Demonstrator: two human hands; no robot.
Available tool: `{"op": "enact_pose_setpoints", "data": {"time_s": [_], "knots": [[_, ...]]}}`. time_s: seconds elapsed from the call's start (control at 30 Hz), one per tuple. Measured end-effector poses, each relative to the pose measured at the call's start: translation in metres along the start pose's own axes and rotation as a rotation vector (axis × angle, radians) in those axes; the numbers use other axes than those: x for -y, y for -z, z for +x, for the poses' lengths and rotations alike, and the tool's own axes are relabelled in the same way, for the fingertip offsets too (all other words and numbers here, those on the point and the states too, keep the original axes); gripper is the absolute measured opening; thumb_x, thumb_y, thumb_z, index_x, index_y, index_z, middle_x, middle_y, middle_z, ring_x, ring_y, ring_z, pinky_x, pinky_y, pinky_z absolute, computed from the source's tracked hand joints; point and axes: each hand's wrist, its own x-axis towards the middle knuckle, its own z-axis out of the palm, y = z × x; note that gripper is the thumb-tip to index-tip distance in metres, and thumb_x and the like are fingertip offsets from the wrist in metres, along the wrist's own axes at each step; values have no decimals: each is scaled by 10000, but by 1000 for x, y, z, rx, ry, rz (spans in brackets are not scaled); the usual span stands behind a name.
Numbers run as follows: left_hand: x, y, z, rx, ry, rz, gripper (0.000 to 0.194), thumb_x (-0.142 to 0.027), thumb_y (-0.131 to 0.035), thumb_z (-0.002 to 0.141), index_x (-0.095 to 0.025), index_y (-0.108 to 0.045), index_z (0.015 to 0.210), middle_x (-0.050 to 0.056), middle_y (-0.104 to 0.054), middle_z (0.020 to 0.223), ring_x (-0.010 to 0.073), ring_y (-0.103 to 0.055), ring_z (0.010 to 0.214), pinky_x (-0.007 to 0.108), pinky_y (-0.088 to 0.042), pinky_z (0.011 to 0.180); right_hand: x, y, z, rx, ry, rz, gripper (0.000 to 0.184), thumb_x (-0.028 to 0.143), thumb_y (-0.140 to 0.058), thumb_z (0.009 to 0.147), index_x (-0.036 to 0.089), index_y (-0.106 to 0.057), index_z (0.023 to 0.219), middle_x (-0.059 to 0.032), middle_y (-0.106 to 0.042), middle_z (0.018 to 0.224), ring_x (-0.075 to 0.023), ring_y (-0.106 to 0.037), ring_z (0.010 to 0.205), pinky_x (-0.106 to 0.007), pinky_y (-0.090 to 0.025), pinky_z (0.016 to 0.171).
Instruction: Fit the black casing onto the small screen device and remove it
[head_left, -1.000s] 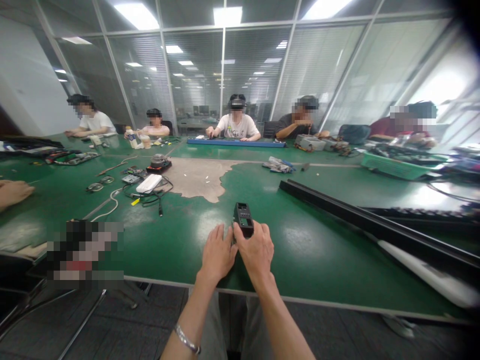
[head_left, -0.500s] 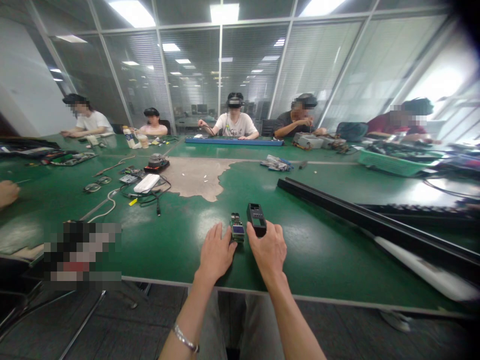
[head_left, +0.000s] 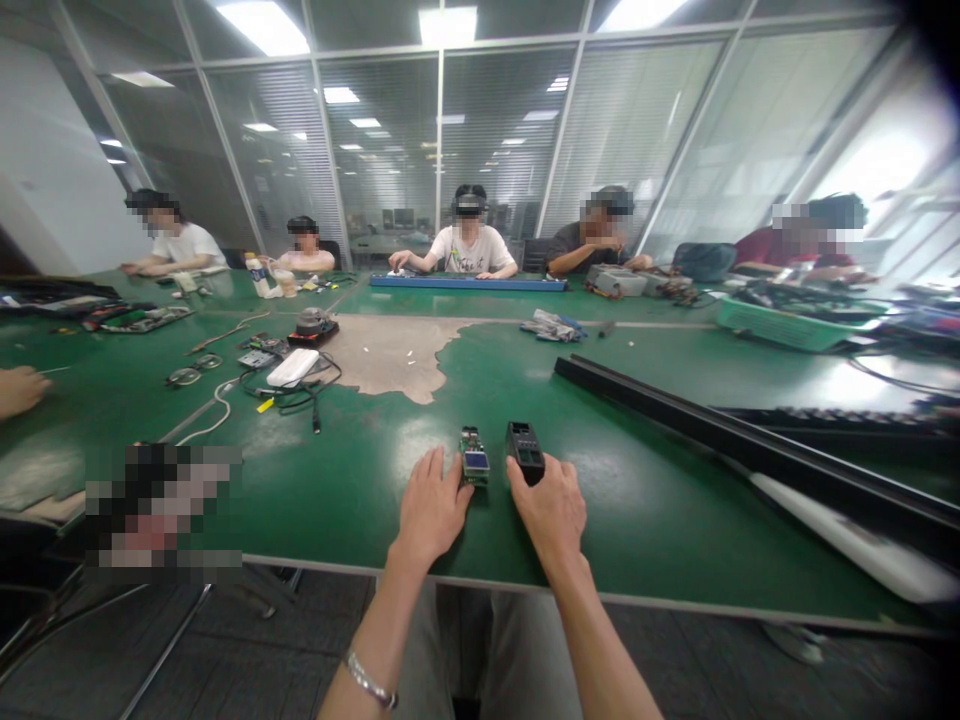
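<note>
In the head view my left hand [head_left: 433, 508] lies on the green table with its fingers stretched out. Its thumb and index finger rest against the left side of a small circuit board [head_left: 475, 463] with a dark blue display and stacked parts. To the right of the board, my right hand [head_left: 551, 505] grips the near end of a black plastic housing [head_left: 525, 450] between thumb and fingers. Rectangular openings show in the housing's upper face. A gap of bare table separates board and housing. My palm hides part of the housing's near end.
Long black rails [head_left: 712, 440] and a white bar [head_left: 840, 540] lie on the right. A white power bank-like box [head_left: 293, 367] with cables sits at left. Farther off are a green basket [head_left: 795, 325] and grey gloves [head_left: 553, 326]. Several people sit around the table.
My right hand has shifted right and slightly toward me with the black housing, widening the gap to the board. My left hand and the board have stayed put.
</note>
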Motion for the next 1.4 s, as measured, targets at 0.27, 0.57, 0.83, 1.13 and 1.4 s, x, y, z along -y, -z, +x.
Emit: {"op": "enact_pose_setpoints", "data": {"time_s": [0.27,0.57,0.83,1.13,1.4], "knots": [[1,0,0,4,-7,1,588,-511,-369,988,-135,-427,1437,174,-408,1507,305,-346,1410,473,-288,1160,2,-3,-3,48,1,-50,615,582,-452,892,149,-457,1328,-121,-579,1124,-279,-654,912,-354,-468,676],[-2,1,1,8,41,42,515,-486,-326,1004,-240,-431,1443,117,-387,1534,320,-280,1441,570,-238,1157,0,-7,-6,18,4,-25,742,626,-411,899,108,-341,1425,-174,-552,1226,-307,-638,1001,-368,-473,723],[-4,0,1,0,51,88,497,-485,-317,1005,-273,-442,1437,117,-404,1523,314,-319,1422,568,-260,1144,-7,-11,-5,14,35,6,511,532,-432,928,174,-478,1291,-103,-597,1120,-255,-633,959,-323,-444,708],[-2,-1,0,0,21,73,513,-473,-344,999,-211,-450,1427,138,-415,1512,319,-335,1415,538,-281,1143,-4,-4,-7,15,16,43,391,444,-485,900,180,-544,1181,-87,-608,1070,-220,-626,916,-300,-430,716],[2,-3,-3,-23,-5,22,495,-429,-355,998,-186,-454,1418,139,-444,1489,305,-344,1409,507,-286,1147,0,0,-9,14,19,65,396,458,-485,899,170,-575,1156,-92,-626,1034,-224,-623,901,-313,-431,761]]}}
